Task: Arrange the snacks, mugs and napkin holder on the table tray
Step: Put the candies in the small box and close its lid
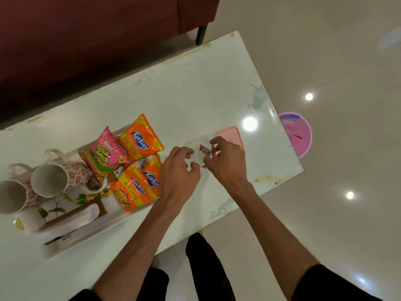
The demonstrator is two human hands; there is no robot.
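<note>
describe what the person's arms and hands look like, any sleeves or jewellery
Both forearms are bare. The left hand and right hand show no rings, watch or gloves. Short black sleeves begin around the elbows, at the frame's bottom edge.

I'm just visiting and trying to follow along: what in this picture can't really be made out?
- Head view: the clear container between the left hand and right hand is nearly invisible against the white table; the fingers hide its edges.
- The small wrapped snack inside: label too small to read.
- The far-left mug: cut off by the picture's edge.
- The napkin holder: blurred, partly hidden by the mugs.
</note>
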